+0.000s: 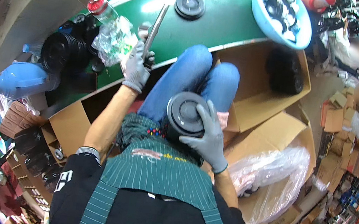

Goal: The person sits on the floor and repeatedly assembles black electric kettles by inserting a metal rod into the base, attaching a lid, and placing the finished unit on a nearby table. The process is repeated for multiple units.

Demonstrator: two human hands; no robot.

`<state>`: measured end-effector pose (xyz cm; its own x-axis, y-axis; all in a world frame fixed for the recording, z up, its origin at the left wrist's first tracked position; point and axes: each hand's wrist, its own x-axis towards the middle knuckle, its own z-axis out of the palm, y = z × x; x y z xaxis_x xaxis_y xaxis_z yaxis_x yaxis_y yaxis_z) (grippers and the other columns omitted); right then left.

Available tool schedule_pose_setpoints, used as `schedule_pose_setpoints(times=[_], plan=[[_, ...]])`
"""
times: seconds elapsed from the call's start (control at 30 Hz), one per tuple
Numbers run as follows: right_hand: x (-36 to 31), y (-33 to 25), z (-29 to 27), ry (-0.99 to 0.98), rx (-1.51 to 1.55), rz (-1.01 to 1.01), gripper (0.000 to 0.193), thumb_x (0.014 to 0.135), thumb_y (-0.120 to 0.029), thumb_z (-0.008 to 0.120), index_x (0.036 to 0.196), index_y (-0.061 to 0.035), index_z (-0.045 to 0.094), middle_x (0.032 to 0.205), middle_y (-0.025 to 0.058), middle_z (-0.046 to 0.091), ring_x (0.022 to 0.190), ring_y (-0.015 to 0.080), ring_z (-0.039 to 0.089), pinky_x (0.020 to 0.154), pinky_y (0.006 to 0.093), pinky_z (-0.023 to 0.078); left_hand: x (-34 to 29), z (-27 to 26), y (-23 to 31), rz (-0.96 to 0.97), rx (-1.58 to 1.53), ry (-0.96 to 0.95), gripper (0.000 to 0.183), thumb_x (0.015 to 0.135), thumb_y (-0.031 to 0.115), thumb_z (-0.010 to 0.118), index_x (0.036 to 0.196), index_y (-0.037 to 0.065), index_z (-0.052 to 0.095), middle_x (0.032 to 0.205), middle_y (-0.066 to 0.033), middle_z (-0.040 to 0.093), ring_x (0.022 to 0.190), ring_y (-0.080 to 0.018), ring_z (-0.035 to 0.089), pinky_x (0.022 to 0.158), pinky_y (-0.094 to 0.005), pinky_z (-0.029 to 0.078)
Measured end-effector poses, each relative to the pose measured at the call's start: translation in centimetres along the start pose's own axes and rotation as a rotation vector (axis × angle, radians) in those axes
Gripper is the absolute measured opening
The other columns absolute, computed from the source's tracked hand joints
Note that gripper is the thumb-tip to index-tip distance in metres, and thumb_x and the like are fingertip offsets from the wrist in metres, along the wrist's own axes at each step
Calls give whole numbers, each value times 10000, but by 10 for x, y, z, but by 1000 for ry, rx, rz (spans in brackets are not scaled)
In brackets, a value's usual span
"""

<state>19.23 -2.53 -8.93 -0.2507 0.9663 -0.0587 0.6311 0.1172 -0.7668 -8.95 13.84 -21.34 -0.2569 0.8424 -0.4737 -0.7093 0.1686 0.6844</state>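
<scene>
Both hands wear grey gloves. My left hand (pixel 136 69), raised over the green table's near edge, is closed around a long, narrow metal tool (pixel 156 27) that points up and away; its exact kind I cannot make out. Beside that hand is a crumpled clear plastic bottle (pixel 114 41) with a red cap; whether they touch is unclear. Above my lap, my right hand (pixel 206 134) grips the right side of a black round part (pixel 185 112) with a ringed, disc-like top. Another flat black disc (pixel 189 6) lies on the green table (pixel 216 22).
A light-blue basin (pixel 277 38) of small black and white parts stands at the far right. Black discs (pixel 60 52) and a blue plastic jug (pixel 22 80) are at left. Open cardboard boxes (pixel 254 109) flank my legs, one holding clear plastic film (pixel 277 173).
</scene>
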Motion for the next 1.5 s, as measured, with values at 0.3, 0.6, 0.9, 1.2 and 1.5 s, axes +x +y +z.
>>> schedule_pose_setpoints(times=[0.3,0.6,0.9,1.2,1.5], plan=[[38,-23,-60,449,419,49,967,778,-309,966,1572,18,521,1612,199,534,1369,279,609,1111,373,517,49,-33,-29,112,27,46,376,1145,241,558,1488,89,568,1290,-95,683,1116,-255,712,954,-396,599],[185,6,-25,105,1527,339,662,1105,-592,539,1562,-112,554,1467,77,665,1308,244,657,1139,440,525,-60,38,82,1097,1234,-563,764,640,242,1005,1324,117,687,1600,-366,411,1420,-583,484,1207,-581,395],[285,47,35,44,829,109,551,1187,-383,408,1589,-21,512,1495,154,618,1366,262,609,1157,428,470,143,146,175,1274,1300,11,540,689,180,974,1179,103,763,1433,-206,571,1324,-415,560,1157,-484,450],[276,49,21,139,535,-54,368,1107,-130,515,1402,44,651,1336,217,714,1240,324,703,1094,395,523,355,244,191,1055,1494,-129,592,869,455,793,1366,140,722,1450,-220,658,1322,-411,638,1144,-470,492],[280,50,14,78,700,-8,460,1169,-217,403,1432,96,614,1370,220,697,1277,298,689,1139,389,498,454,221,279,1071,2229,228,602,826,113,825,1391,276,699,1213,-109,708,1181,-342,658,999,-488,571]])
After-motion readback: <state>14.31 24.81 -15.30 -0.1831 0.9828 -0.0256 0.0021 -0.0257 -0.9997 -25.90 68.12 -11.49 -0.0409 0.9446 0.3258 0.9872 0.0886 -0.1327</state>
